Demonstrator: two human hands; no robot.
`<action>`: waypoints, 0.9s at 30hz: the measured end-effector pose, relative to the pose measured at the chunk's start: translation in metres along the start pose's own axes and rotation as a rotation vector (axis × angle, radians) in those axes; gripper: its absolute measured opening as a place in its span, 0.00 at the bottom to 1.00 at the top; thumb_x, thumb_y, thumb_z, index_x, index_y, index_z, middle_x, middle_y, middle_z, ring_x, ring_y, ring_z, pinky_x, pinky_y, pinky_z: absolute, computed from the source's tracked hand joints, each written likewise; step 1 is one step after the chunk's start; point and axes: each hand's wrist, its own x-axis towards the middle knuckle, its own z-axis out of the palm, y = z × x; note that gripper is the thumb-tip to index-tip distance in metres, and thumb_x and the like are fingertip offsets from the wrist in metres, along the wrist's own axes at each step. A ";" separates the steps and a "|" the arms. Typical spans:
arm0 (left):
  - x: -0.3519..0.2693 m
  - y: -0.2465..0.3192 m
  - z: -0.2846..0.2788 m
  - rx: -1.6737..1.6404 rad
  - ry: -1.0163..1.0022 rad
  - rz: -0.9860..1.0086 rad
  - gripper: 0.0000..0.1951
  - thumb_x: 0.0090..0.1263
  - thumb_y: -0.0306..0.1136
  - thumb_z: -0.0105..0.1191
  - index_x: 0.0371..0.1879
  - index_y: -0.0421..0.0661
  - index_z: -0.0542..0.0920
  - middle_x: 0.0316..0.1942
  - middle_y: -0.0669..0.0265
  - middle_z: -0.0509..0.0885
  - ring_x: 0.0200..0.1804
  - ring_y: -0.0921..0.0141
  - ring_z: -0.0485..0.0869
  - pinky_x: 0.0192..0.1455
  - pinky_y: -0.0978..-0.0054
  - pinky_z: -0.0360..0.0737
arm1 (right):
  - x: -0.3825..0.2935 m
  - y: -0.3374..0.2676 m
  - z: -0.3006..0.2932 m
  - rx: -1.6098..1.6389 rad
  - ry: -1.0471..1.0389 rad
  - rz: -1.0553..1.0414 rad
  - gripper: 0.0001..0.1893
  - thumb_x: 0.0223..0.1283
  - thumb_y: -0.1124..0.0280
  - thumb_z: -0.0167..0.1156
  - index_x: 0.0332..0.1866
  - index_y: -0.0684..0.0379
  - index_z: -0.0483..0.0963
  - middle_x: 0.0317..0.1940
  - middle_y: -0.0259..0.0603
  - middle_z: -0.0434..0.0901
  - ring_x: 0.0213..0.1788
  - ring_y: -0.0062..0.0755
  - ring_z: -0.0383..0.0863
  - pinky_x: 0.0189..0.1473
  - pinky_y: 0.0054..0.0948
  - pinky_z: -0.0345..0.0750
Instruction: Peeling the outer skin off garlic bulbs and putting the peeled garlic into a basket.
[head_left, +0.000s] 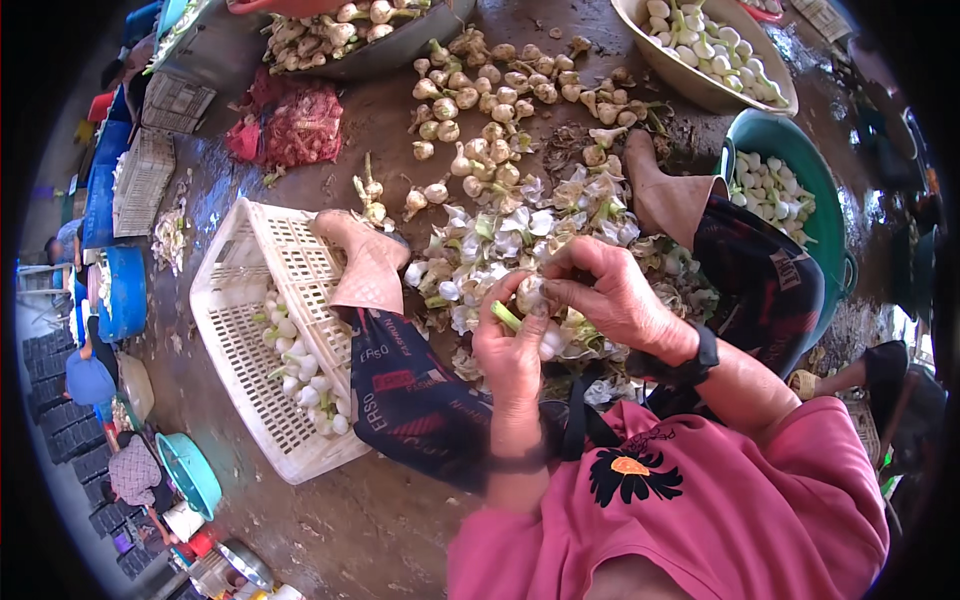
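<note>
A garlic bulb (529, 292) with a short green stem is held in front of my lap. My left hand (510, 341) grips it from below, the stem poking out beside the thumb. The fingertips and thumb of my right hand (611, 292) pinch the outer skin at the bulb's upper right side. Beneath both hands, a heap of peeled white and brown garlic skins (487, 244) covers the floor between my boots. Beyond that heap lie several unpeeled bulbs (480, 97) with dirty outer skins.
A white plastic crate (225, 277) with cleaned bulbs stands at left, a green tub (825, 195) with peeled garlic at right. Farther off are a beige basin (637, 37) of white bulbs, a metal tub (427, 41) and a red mesh sack (300, 120). Other people sit at far left.
</note>
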 end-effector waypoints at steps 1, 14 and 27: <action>-0.001 0.000 -0.002 -0.068 -0.021 -0.013 0.22 0.64 0.21 0.63 0.58 0.37 0.76 0.47 0.61 0.83 0.42 0.72 0.84 0.44 0.78 0.82 | -0.002 -0.001 0.001 0.030 0.017 -0.011 0.07 0.59 0.75 0.67 0.38 0.65 0.77 0.31 0.36 0.78 0.35 0.22 0.78 0.38 0.25 0.76; 0.006 0.004 -0.021 -0.580 -0.313 -0.064 0.28 0.65 0.28 0.62 0.66 0.42 0.72 0.62 0.50 0.77 0.44 0.57 0.86 0.38 0.65 0.88 | 0.015 0.059 -0.031 -0.510 -0.134 -0.024 0.10 0.62 0.71 0.62 0.47 0.61 0.81 0.41 0.48 0.82 0.46 0.36 0.83 0.50 0.29 0.78; 0.006 0.020 -0.015 -0.139 -0.358 -0.159 0.41 0.63 0.25 0.66 0.74 0.41 0.57 0.66 0.49 0.72 0.56 0.67 0.80 0.55 0.73 0.81 | -0.004 0.019 -0.012 -0.482 -0.232 -0.428 0.14 0.51 0.78 0.62 0.46 0.64 0.78 0.27 0.43 0.78 0.31 0.49 0.80 0.34 0.42 0.78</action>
